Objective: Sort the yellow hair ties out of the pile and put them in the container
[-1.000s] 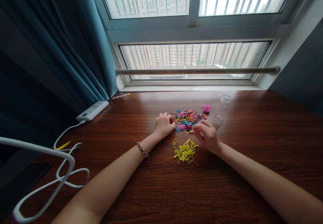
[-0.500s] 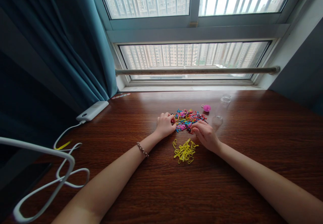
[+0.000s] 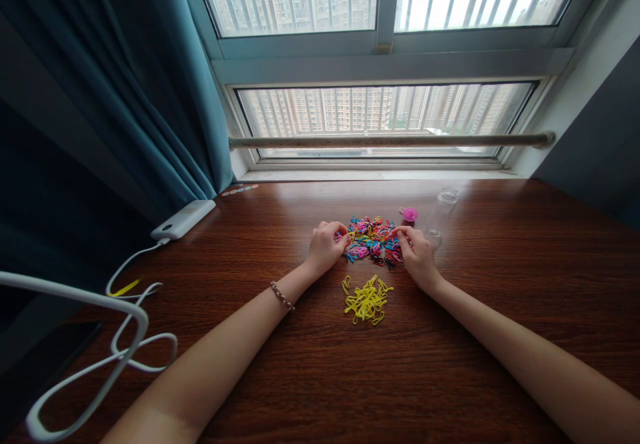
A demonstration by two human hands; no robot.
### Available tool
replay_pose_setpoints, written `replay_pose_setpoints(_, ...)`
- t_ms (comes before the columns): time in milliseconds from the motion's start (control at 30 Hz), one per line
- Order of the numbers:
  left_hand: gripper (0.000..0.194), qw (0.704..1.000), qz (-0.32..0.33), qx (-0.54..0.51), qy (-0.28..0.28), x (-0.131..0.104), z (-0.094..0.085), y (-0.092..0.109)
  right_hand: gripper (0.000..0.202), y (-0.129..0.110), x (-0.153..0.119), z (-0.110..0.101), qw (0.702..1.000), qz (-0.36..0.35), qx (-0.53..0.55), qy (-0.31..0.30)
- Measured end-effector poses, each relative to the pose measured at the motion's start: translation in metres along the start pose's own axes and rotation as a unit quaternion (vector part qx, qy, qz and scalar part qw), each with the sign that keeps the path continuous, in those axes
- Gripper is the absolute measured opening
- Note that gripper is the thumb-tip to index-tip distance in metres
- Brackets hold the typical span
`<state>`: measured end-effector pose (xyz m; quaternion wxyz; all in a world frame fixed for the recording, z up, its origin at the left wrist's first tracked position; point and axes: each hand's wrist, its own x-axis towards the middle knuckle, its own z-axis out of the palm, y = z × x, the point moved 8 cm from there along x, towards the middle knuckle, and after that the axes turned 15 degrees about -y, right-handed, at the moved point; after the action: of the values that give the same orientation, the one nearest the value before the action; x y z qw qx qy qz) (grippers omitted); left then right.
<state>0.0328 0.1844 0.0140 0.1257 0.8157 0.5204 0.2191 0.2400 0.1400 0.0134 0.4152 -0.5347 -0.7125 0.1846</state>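
A pile of small mixed-colour rubber bands [image 3: 373,239] lies on the table between my two hands. My left hand [image 3: 326,247] rests at the pile's left edge, thumb and forefinger curled together against the bands. At the right edge, my right hand [image 3: 419,257] has its thumb and fingertips pinched together over the pile. Whatever sits between the fingertips of either hand is too small to make out. Closer to me is a separate heap of yellow rubber bands [image 3: 369,301], touched by neither hand.
Behind my right hand stands a clear plastic bottle [image 3: 441,214], with a pink lid [image 3: 410,215] to its left. A white power bank [image 3: 184,220] with a looping white cable [image 3: 135,307] occupies the table's left side. The window [image 3: 385,121] is beyond the far edge.
My right hand has shifted right and slightly away from me along the pile, uncovering bands at its right side. My left hand stays at the left edge with slight finger movement.
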Motion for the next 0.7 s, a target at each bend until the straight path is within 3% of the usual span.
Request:
replay_pose_setpoints(100, 0.008, 0.999, 0.031, -0.034, 0.007, -0.002, -0.004, 0.006, 0.023, 0.000, 0.004, 0.011, 0.998, -0.034, -0.007, -0.045)
replay_pose_setpoints(200, 0.012, 0.992, 0.107, -0.066, -0.011, -0.007, -0.003, 0.022, 0.025, 0.005, 0.006, 0.019, 0.996, -0.044, -0.015, -0.070)
replay_pose_setpoints(467, 0.018, 0.929, 0.320, -0.038, -0.185, -0.042, 0.022, 0.085, 0.030, 0.019, 0.007, 0.022, 0.996, -0.002, -0.074, -0.058)
replay_pose_setpoints(600, 0.019, 0.917, 0.343, -0.018, -0.201, -0.048, 0.022, 0.091, 0.027, 0.019, 0.005, 0.024, 0.992, 0.002, -0.108, -0.069)
replay_pose_setpoints(700, 0.022, 0.943, 0.299, -0.009, -0.148, -0.037, 0.015, 0.077, 0.027, 0.021, 0.004, 0.027, 0.987, 0.023, -0.140, -0.078)
